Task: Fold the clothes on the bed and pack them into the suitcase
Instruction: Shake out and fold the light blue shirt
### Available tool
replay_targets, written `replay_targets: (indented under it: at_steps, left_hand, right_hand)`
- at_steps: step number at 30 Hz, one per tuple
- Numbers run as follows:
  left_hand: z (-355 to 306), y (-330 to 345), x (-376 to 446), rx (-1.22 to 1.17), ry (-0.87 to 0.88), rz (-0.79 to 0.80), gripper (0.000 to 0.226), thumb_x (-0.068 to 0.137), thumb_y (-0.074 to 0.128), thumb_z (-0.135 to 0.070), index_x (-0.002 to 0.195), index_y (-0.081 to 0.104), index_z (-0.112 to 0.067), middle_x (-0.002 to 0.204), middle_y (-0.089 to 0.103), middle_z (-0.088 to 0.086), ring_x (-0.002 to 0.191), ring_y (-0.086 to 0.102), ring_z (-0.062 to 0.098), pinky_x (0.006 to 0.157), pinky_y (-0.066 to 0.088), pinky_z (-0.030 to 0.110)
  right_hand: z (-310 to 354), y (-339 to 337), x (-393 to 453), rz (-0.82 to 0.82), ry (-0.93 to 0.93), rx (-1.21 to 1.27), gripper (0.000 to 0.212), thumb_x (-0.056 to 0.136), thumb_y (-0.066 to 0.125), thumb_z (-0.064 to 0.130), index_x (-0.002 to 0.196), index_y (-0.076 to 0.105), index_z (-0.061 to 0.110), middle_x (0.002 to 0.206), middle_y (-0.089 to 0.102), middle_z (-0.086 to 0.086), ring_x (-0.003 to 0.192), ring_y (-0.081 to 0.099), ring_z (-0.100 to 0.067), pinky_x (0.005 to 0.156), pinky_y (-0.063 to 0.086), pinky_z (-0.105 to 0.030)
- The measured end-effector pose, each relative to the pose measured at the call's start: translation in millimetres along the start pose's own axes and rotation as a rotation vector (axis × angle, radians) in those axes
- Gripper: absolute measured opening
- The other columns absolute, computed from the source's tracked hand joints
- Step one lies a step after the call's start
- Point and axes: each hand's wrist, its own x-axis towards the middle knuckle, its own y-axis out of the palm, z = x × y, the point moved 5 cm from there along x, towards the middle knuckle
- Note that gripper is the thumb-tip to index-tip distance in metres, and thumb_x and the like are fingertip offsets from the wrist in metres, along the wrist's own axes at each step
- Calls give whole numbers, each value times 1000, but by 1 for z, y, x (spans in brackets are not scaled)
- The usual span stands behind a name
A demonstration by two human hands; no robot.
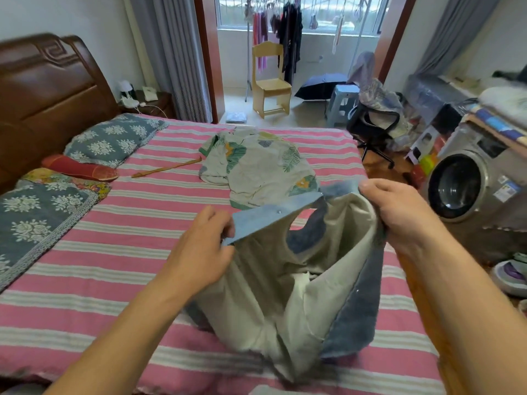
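Both grips, left hand (204, 249) and right hand (399, 212), pinch a blue denim garment (299, 280), pale lining showing.

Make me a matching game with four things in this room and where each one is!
Things:
1. denim garment
2. leaf-print shirt
3. wooden chair
4. red cushion

Places:
A. by the window
B. held up by both hands
C. beside the pillows
D. flat in the middle of the bed

Pairs: 1-B, 2-D, 3-A, 4-C
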Motion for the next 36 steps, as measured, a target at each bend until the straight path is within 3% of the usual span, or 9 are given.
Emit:
replay_targets:
  at_steps: [3,8,13,16,20,22,25,32,36]
  left_hand:
    - [-7,28,-27,-126,-29,168,33,85,57,2,80,41,-26,111,46,-18,100,39,7,81,36,27]
    - [25,108,-72,-521,-543,534,42,81,39,10,69,47,-30,55,37,-11,57,34,12,53,24,31]
    - [0,133,-90,-631,-584,783,20,90,69,-36,100,54,-27,86,53,-8,75,48,11,69,38,27]
    - [3,141,-82,-169,-476,681,45,87,63,-63,115,47,-31,109,62,-7,95,62,16,79,48,32]
    - [11,118,-63,165,-368,163,9,94,60,-19,99,56,-13,98,65,15,90,63,41,69,42,42]
    - [19,105,-58,113,-351,53,14,88,63,-3,86,51,-11,87,54,13,76,57,41,62,33,41]
    - [34,104,-57,-117,-496,201,18,90,53,2,88,43,-13,70,48,2,66,49,29,59,28,36]
    - [-13,99,-68,-1052,-1005,267,32,84,58,-24,55,68,-16,56,63,5,47,58,18,61,42,33]
    - [-10,108,-65,-731,-712,278,28,84,67,-36,66,56,-17,62,49,0,60,43,16,65,35,37]
  right_hand:
    - [-30,14,-22,168,45,-84,18,100,55,7,96,72,0,85,74,-16,78,67,-24,74,56,-37]
    - [-77,38,-34,200,166,-307,37,95,51,1,115,67,28,111,69,0,96,66,-19,84,54,-37]
    - [-81,49,-33,139,125,-353,41,92,48,3,108,68,34,121,65,1,103,64,-20,88,55,-42]
    - [-67,57,-35,136,-40,-461,35,99,48,8,117,64,33,126,61,9,111,54,-9,87,43,-30]
    - [-65,51,-29,-1,-167,-707,34,102,52,13,132,59,28,126,66,0,114,61,-22,82,42,-28]
    - [-72,38,-24,-72,-121,-756,36,101,56,15,134,53,27,121,66,-6,112,62,-30,80,46,-33]
    - [-82,23,-15,-113,-1,-736,18,96,65,21,110,54,18,106,66,-5,98,62,-29,71,45,-34]
    - [-97,53,-53,194,145,-568,31,81,80,29,77,61,5,65,53,-1,62,47,-15,58,37,-31]
    - [-94,75,-79,146,-20,-684,15,88,71,31,80,61,23,74,61,8,70,57,-13,59,41,-28]
